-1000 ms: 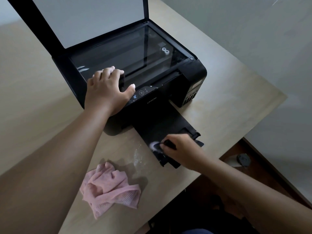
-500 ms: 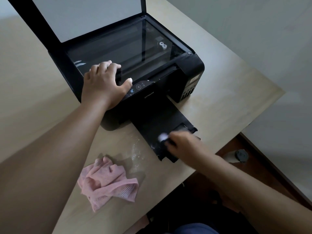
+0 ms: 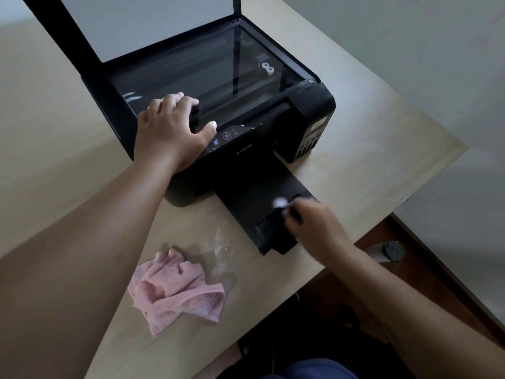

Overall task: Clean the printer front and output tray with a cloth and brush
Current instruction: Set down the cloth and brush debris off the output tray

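Head view is showing a crumpled pink mesh cloth lying loose on the pale wooden table, near its front edge and well apart from both hands. Above it, the left hand is resting on the front left top of the black inkjet printer. Its fingers are bending down with their tips on the dark scanner glass and its thumb is spreading toward the control panel; it is holding nothing. The printer's black scanner lid with a white inner face is standing raised behind the glass. A faint scatter of white dust is lying on the table between the cloth and the black pull-out output tray, just beside the tray's left edge. The tray is sticking out from the printer front toward the person and lying flat over the table. Over the tray's near end, the right hand is gripping a small dark-handled brush with a white bristle tip; the tip is hanging above or on the tray surface, and motion blur is hiding which. Farther right, a pale cylinder with a dark round cap is lying on the brown floor below the table edge.
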`<move>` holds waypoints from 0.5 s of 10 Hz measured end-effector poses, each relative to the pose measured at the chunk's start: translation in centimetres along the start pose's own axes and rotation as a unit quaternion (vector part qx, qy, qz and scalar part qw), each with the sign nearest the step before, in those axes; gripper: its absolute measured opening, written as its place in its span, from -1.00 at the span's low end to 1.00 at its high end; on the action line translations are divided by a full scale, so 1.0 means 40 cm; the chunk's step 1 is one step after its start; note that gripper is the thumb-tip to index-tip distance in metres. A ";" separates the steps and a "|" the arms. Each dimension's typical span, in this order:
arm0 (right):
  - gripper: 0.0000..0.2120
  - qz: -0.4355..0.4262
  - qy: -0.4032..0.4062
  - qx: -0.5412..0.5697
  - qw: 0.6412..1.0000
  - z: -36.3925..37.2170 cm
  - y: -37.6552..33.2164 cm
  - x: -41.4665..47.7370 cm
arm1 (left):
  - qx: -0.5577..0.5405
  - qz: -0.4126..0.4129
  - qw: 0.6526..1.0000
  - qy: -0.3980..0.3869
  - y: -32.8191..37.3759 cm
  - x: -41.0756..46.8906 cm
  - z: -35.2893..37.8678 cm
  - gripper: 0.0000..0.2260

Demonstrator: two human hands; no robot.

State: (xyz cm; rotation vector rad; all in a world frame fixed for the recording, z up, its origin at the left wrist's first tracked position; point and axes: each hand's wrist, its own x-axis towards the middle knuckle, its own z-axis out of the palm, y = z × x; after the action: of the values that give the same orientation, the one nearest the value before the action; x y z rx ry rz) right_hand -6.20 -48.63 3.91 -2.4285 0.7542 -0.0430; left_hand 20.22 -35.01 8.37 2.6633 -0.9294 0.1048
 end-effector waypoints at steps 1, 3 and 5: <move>-0.78 -0.012 -0.009 -0.004 1.000 -0.002 -0.001 -0.002 | -0.002 0.001 1.000 -0.001 0.000 0.000 0.001 -0.43; -0.77 0.010 -0.008 -0.051 0.999 -0.050 0.034 0.012 | 0.002 0.001 1.000 -0.001 0.002 0.003 0.001 -0.43; -0.72 0.030 -0.019 -0.067 0.997 -0.057 0.033 0.026 | 0.003 -0.001 1.000 -0.001 0.000 0.006 0.001 -0.43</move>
State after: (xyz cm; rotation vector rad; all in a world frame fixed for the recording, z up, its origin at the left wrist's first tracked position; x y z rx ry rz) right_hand -6.43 -51.25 4.92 -2.5231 0.8376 0.0798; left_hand 20.38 -35.17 8.36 2.6701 -0.9278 0.1059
